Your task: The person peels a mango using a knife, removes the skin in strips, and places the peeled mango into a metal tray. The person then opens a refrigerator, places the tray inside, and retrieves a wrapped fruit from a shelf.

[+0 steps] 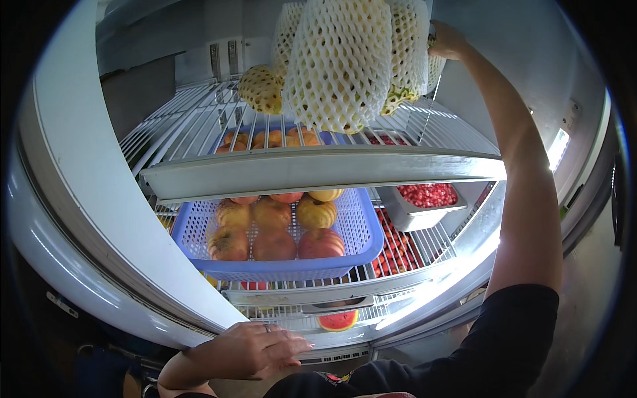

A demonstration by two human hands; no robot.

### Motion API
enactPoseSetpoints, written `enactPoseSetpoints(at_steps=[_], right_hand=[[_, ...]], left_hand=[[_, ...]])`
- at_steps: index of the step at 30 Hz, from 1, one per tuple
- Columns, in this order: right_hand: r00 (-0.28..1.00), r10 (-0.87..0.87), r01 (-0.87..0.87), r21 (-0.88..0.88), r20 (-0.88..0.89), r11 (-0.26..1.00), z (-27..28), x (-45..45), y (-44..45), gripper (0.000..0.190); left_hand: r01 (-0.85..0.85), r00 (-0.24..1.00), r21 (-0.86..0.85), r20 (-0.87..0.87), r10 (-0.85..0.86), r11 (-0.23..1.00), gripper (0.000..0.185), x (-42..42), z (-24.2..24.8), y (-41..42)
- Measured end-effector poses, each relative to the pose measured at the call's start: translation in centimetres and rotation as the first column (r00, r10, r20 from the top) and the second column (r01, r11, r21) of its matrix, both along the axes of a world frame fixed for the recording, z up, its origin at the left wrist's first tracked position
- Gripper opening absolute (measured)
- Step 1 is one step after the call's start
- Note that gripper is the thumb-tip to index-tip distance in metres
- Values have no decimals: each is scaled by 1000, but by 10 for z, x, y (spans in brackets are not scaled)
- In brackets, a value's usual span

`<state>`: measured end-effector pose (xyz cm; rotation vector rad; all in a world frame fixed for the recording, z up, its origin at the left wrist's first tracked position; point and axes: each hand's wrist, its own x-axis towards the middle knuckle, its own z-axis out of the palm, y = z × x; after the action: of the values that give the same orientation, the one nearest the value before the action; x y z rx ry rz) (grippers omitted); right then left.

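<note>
My right hand reaches to the back right of the upper wire shelf, its fingers against a net-wrapped pineapple; how firmly they hold it cannot be told. Nearer stand more peeled pineapples in white foam netting, and one bare peeled pineapple lies at their left. My left hand hangs low before the fridge with nothing seen in it, fingers extended and close together. Below the upper shelf, a blue plastic basket holds several apples.
The upper shelf's front rail crosses the view. A metal pan of pomegranate seeds sits at right, above small red fruits. A cut watermelon piece lies low down. The fridge's white door frame curves along the left.
</note>
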<state>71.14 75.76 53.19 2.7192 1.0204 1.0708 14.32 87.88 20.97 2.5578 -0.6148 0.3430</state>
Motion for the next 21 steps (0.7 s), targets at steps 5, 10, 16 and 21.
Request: enactPoseSetpoints(at_steps=[5,10,16,21], right_hand=[[959,-48,34,58,278,998,-37,-36,-14,88],[990,112,-120,-95,-89,988,-32,-54,-19,75],[999,25,-28,72,40,997,-17,-112,-55,61],[995,96,-89,154,-40,984,-1,-137,-104,53]], left_hand=[[-35,998,50,-45,37,998,40,-3,3,-3],[-50,997,56,-48,53,997,40,-1,5,-3],[-46,999,35,-7,46,998,39,-3,2,-3],[-7,1000,13,-17,7,1000,38,1,6,-6]])
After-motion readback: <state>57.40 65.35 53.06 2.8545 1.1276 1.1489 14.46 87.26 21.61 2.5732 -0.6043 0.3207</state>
